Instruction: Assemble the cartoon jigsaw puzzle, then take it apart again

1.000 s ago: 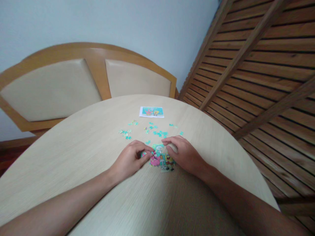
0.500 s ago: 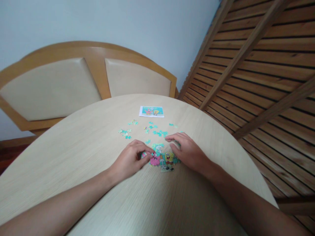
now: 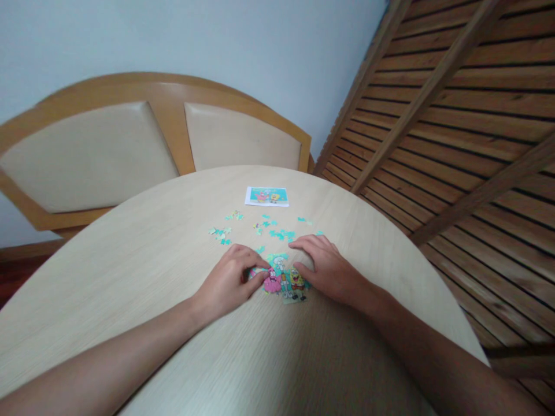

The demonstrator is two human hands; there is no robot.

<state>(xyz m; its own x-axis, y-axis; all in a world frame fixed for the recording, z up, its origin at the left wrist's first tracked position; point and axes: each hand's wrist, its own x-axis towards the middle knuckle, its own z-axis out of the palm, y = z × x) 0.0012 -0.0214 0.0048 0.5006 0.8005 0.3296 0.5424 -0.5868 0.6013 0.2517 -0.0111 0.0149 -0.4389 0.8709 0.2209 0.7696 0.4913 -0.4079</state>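
Note:
A partly assembled cartoon jigsaw puzzle [image 3: 284,280] lies on the round pale wooden table [image 3: 151,277]. My left hand [image 3: 229,280] rests at the puzzle's left edge, thumb and fingers pinched together on a small piece there. My right hand [image 3: 327,267] lies on the puzzle's right side, fingers curled over its upper right corner and pressing down; what is under them is hidden. Several loose turquoise pieces [image 3: 281,234] are scattered just beyond both hands.
A small reference picture card [image 3: 267,196] lies near the table's far edge. A wooden bench back with two cream cushions [image 3: 130,144] stands behind the table. Slatted wooden panels [image 3: 455,115] fill the right side.
My right hand shifted a little to the right, then came back left onto the puzzle's right edge. My left hand stayed at the left edge.

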